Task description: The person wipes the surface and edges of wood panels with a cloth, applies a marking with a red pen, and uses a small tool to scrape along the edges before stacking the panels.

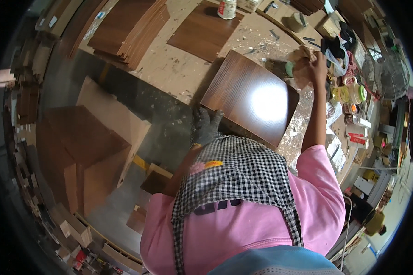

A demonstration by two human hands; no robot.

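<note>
Whether the left hand (pixel 205 127) grips the panel (pixel 243 91) is unclear; the right hand (pixel 318 68) clutches cloth (pixel 301 69) beyond labelled containers (pixel 357 140).

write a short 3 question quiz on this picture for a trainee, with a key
1. What is the right hand holding?
2. True or false: the left hand is bare.
3. Where in the picture is the panel stack?
(a) lower right
(b) upper left
(c) lower left

Key: 1. A brown cloth. 2. False: it wears a grey glove. 3. (b).
</note>
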